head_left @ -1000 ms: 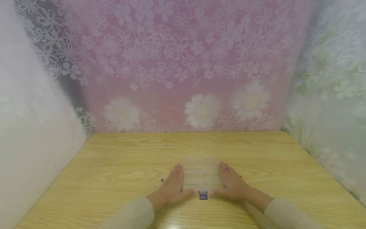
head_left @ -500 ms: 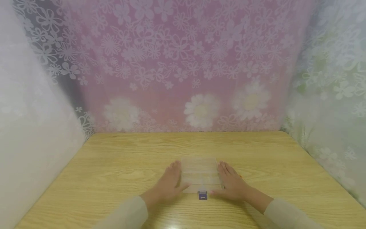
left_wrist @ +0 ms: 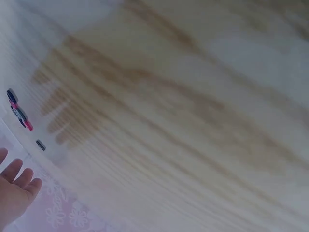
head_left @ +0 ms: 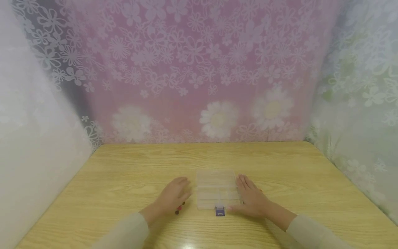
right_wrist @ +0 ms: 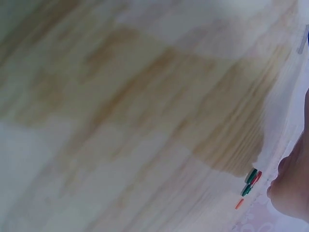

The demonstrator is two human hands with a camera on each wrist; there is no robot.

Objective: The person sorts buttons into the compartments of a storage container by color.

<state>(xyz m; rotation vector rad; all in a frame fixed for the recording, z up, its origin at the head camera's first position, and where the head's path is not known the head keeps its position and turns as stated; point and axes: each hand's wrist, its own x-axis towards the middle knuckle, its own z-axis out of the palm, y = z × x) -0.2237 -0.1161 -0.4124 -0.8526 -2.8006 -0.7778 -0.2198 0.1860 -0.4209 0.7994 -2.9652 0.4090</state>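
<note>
A clear plastic box (head_left: 206, 190) with inner dividers and a purple latch (head_left: 220, 211) at its near edge lies on the table. Against its right side rests my right hand (head_left: 253, 201), fingers straight, thumb near the latch. My left hand (head_left: 170, 197) is apart from the box on the left, its fingers loosely bent around nothing visible. Small dark and red pieces (head_left: 178, 208) lie beside that hand. The left wrist view shows dark and pink pieces (left_wrist: 19, 115) beyond spread fingers of the left hand (left_wrist: 17, 193). Green and red pieces (right_wrist: 251, 181) lie by the right hand (right_wrist: 293, 181).
The wooden table (head_left: 130, 166) reaches back to a pink floral curtain (head_left: 186, 69), with pale curtains on the left and right. A small orange piece (right_wrist: 239, 203) lies near the green and red ones; in the head view it is mostly behind the right hand.
My left hand has left the box's left side and moved left and slightly toward me, uncovering small pieces beside it. My right hand has stayed at the box.
</note>
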